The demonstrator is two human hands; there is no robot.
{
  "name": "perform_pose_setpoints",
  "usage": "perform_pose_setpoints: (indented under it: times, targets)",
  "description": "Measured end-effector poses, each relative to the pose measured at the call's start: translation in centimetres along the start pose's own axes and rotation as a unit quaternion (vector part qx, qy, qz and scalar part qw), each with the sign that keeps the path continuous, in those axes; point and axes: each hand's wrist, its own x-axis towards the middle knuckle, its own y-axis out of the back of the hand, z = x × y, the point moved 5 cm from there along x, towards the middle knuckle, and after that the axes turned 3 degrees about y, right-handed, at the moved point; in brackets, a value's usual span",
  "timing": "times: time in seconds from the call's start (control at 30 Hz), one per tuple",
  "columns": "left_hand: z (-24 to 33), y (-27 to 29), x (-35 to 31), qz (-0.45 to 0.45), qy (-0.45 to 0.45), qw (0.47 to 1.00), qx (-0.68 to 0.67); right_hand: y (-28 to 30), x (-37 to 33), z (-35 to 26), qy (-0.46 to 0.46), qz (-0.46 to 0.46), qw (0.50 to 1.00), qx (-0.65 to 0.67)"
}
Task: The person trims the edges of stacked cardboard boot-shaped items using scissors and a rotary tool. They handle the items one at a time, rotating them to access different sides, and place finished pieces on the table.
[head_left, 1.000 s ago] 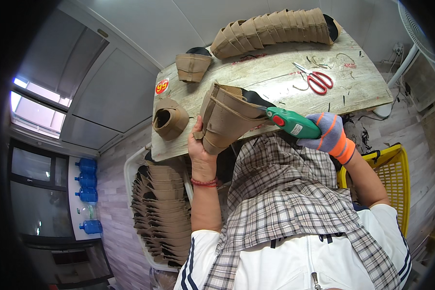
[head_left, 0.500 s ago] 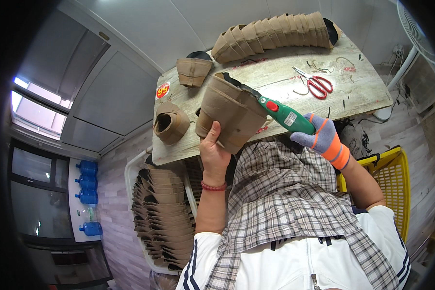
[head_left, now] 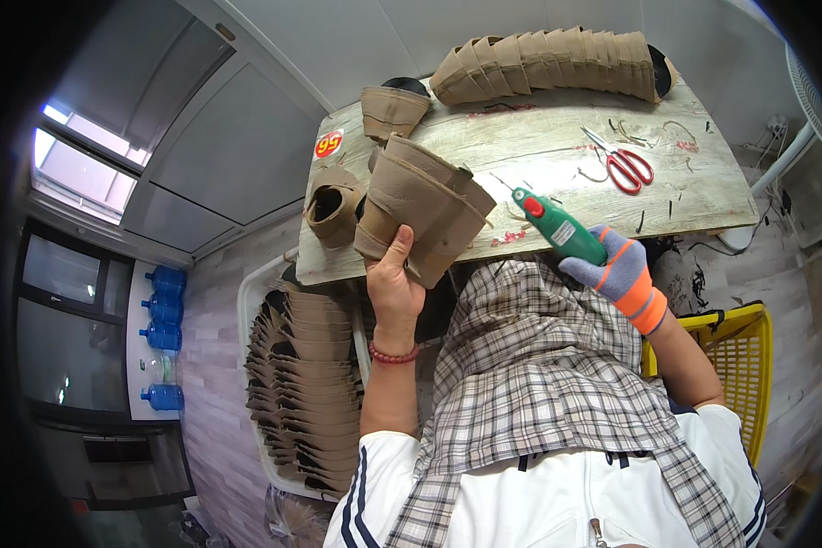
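Observation:
In my bare left hand [head_left: 395,283] is a brown leather-like piece [head_left: 420,205], cup-shaped and layered, possibly a shoe upper. The thumb presses on its near side above the table's front edge; the other fingers are hidden behind it. My right hand [head_left: 621,274], in a grey and orange glove, is closed around a green handheld tool [head_left: 562,226] with a red button. Its thin tip points up and left, apart from the piece. Two similar brown pieces, one tapered [head_left: 393,111] and one with a round opening [head_left: 333,208], stand left of the held one.
A long nested row of brown pieces [head_left: 548,64] lies along the back of the wooden table [head_left: 703,196]. Red-handled scissors [head_left: 623,164] and dark scraps lie at right. Below left, a white basket [head_left: 247,356] holds many stacked pieces; a yellow basket [head_left: 749,365] stands right.
The green tool has moved away from the held piece, baring its thin tip. My left hand has tilted the piece slightly. The whole view has shifted a little.

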Motion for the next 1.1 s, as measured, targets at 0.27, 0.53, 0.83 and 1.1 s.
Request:
perform_pose_setpoints:
  times: [0.27, 0.53, 0.83, 1.1]
  targets:
    - [-1.7, -1.3, -0.3, -0.006, 0.048, 0.997, -0.054, -0.5, 0.3, -1.1, 0.013, -0.006, 1.000, 0.013]
    - [-3.5, -2.3, -0.3, -0.033, 0.035, 0.999, -0.012, -0.2, 0.6, -0.1, -0.038, -0.003, 0.999, 0.026]
    - [-3.5, -1.5, -0.8, -0.044, 0.047, 0.993, 0.101, 0.3, 2.1, 0.8, -0.039, 0.033, 0.996, 0.066]
    - [11.7, -0.2, -0.7, -0.022, -0.027, 0.767, 0.641, 3.1, 0.3, 4.5, -0.075, 0.063, 0.995, 0.000]
